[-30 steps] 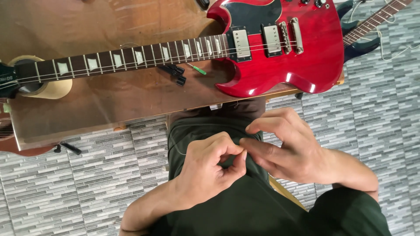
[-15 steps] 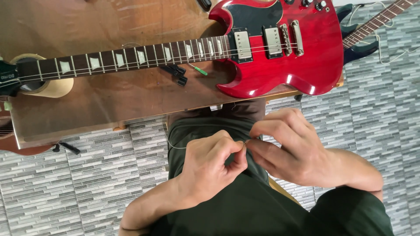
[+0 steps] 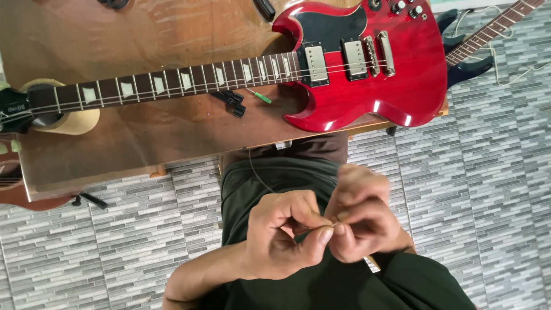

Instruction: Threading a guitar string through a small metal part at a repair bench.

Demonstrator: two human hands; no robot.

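Observation:
My left hand and my right hand meet in front of my lap, over dark green clothing. Both pinch a thin guitar string between thumb and fingertips; the wire curves up and left from the pinch towards the table edge. My right hand is blurred. On the wooden table beyond my hands lies a red electric guitar, its body to the right and its neck running left.
A small black tool and a green-handled tool lie under the guitar neck. A roll of tape props the neck at the left. A dark blue guitar lies on the grey tiled floor at upper right.
Both hands have drawn in closer together and nearer to my body, with the right hand curling its fingers over the pinch. The guitar and tools have not moved.

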